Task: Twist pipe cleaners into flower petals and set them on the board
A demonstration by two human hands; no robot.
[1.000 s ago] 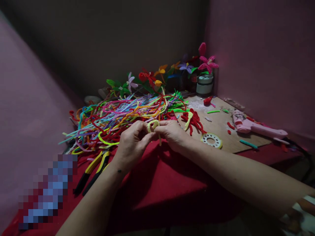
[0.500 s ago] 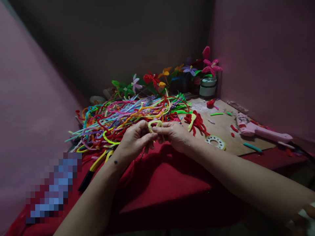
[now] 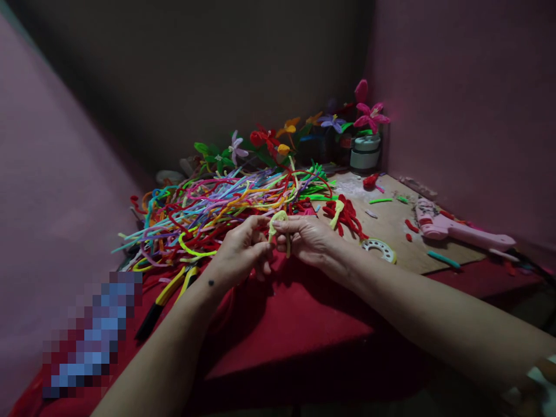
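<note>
The surface is a table under a red cloth (image 3: 299,341), set in a corner between a pink left wall (image 3: 52,174) and a pink right wall (image 3: 469,116), with a dark far wall (image 3: 195,69) behind. Light is dim; the near edge falls into shadow. A brown board (image 3: 386,220) lies on the right half.

A large tangle of multicoloured fuzzy stems (image 3: 217,202) takes up the far left. Behind it stands a row of fuzzy flowers, ending right in a pink flower (image 3: 371,117) above a pale container (image 3: 365,155). On the board are a red bundle (image 3: 350,220) with a yellow strip across it, a white perforated ring (image 3: 388,255), a teal offcut (image 3: 443,259) and a pink-handled tool (image 3: 469,234). Yellow-and-black pliers (image 3: 170,288) lie near left, partly covered by the left forearm; the right forearm screens the board's near left corner. A pixelated patch hides the item at far lower left.

The pale yellow piece (image 3: 278,217) is held above the cloth, in front of the tangle. The right hand (image 3: 310,237) has it pinched between thumb and fingers. The left hand (image 3: 243,249) is at its left side, forefinger reaching its edge; whether those fingers grip it, I cannot tell.
</note>
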